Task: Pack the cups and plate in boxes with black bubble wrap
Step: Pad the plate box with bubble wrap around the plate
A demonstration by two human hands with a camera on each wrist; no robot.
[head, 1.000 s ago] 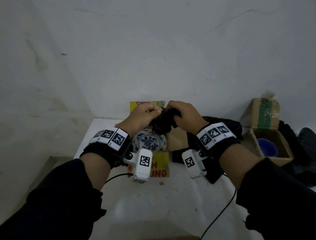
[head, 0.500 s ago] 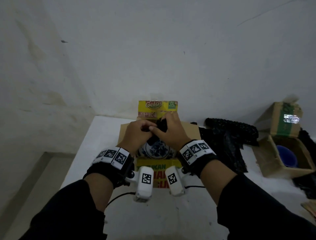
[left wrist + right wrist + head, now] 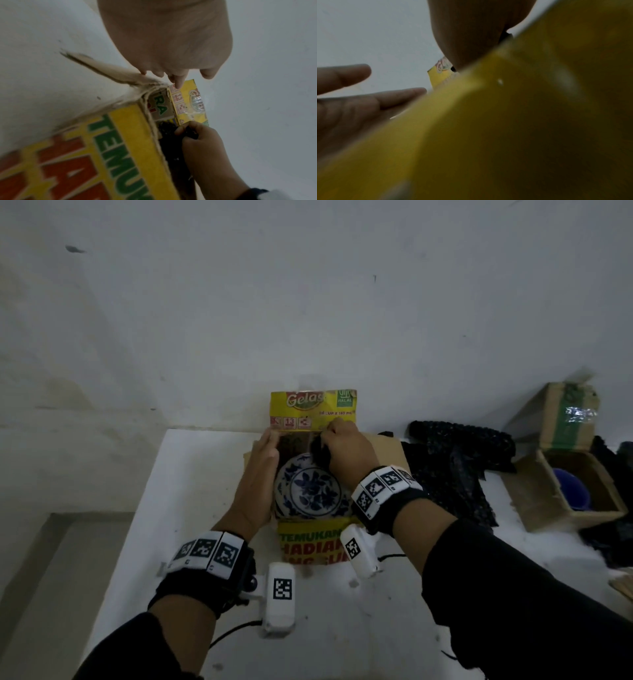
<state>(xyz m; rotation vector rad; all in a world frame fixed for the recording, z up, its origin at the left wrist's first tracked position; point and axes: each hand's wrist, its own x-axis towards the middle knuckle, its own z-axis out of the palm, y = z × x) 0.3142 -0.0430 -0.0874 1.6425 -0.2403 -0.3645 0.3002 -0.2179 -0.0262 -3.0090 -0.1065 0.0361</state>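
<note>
A blue-and-white patterned plate [image 3: 310, 491] lies inside an open yellow carton [image 3: 310, 546] on the white table. My right hand [image 3: 342, 448] grips a wad of black bubble wrap [image 3: 320, 451] at the far edge of the plate, inside the carton; the left wrist view shows the same right hand [image 3: 197, 136] pinching the black wrap [image 3: 169, 135]. My left hand [image 3: 265, 463] lies flat with straight fingers along the carton's left wall; its fingers [image 3: 178, 81] touch the carton's far corner. A blue cup [image 3: 570, 489] sits in a brown box [image 3: 541, 501] at right.
A heap of loose black bubble wrap [image 3: 459, 463] lies between the carton and the brown box. The carton's far flap [image 3: 313, 409] stands upright against the white wall. The table's left edge [image 3: 144, 494] drops to a lower floor. The right wrist view is mostly filled by blurred yellow cardboard [image 3: 522, 121].
Both hands held the black wad together above the plate; now my left hand has let go and lies flat by the carton's left wall, while the right pushes the wad down at the far side.
</note>
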